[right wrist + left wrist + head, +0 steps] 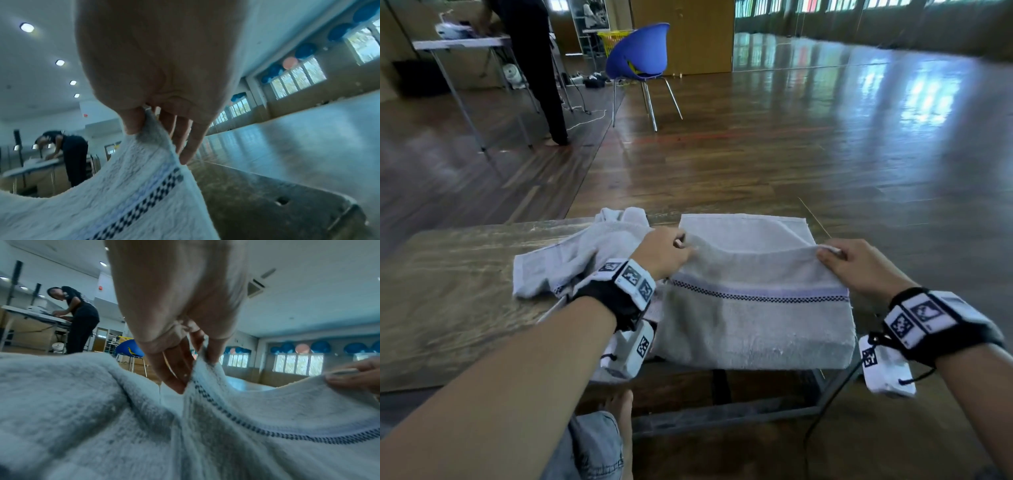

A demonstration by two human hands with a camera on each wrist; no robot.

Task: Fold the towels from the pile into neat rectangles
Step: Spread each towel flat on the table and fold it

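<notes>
A grey towel [753,318] with a purple band and a dark checkered stripe lies on the right part of the wooden table [448,294], its near part hanging over the front edge. My left hand [666,250] pinches its left corner [202,368] and my right hand [856,260] pinches its right corner [148,129]. Both corners are lifted above the layer beneath. A crumpled pile of grey towels [571,257] lies to the left, behind my left wrist.
A blue chair [638,54] stands on the wooden floor beyond the table. Another person [534,61] stands at a second table [458,42] at the far left. A black cable [825,407] hangs under the table's right end.
</notes>
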